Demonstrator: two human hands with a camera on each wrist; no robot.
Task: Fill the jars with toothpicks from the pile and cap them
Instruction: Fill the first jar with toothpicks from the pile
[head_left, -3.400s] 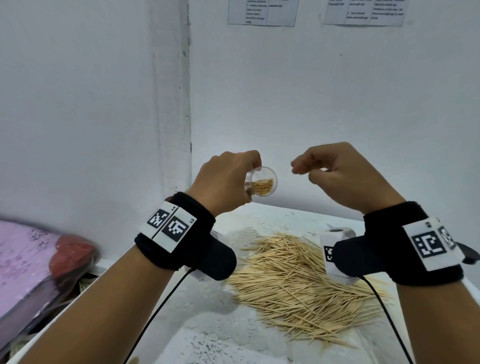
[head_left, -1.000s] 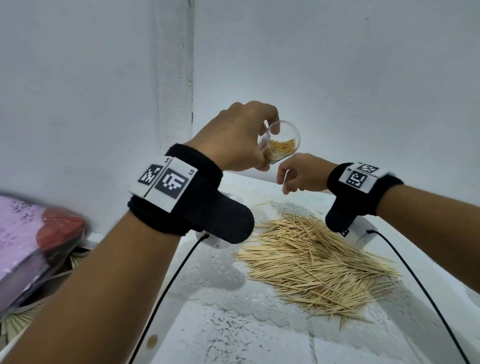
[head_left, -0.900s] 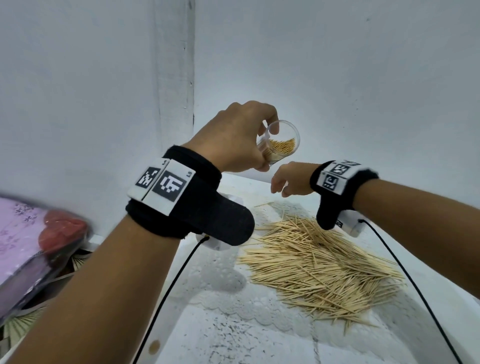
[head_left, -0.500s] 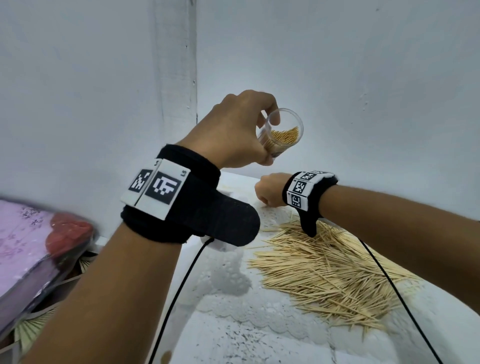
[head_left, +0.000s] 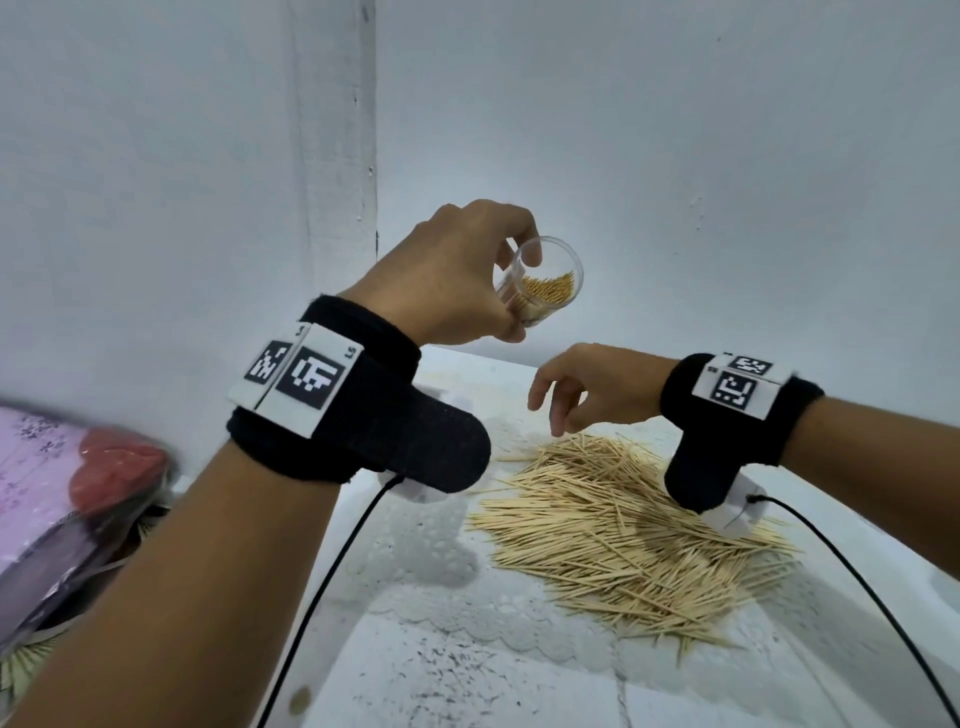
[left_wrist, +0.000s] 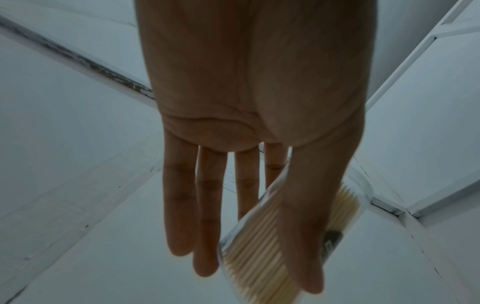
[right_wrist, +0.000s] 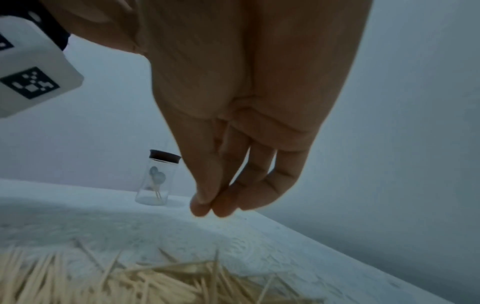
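Note:
My left hand (head_left: 467, 280) holds a clear jar (head_left: 545, 283) up in the air, tilted with its open mouth toward me. A bundle of toothpicks fills part of it. In the left wrist view thumb and fingers grip the jar (left_wrist: 259, 257) by its side. My right hand (head_left: 550, 413) hovers just above the far edge of the toothpick pile (head_left: 623, 530), fingers hanging down with nothing seen in them. In the right wrist view its fingertips (right_wrist: 200, 209) come together above the pile (right_wrist: 130, 283).
A second small jar (right_wrist: 157, 179) with a dark cap stands at the back near the wall. The white table (head_left: 467, 675) sits in a corner between two walls. A pink flowered packet (head_left: 62, 493) lies at the left. Wrist cables trail over the table.
My right hand came down from the jar's mouth, reached far back behind my left hand, then returned over the pile's far edge. My left hand kept the jar raised.

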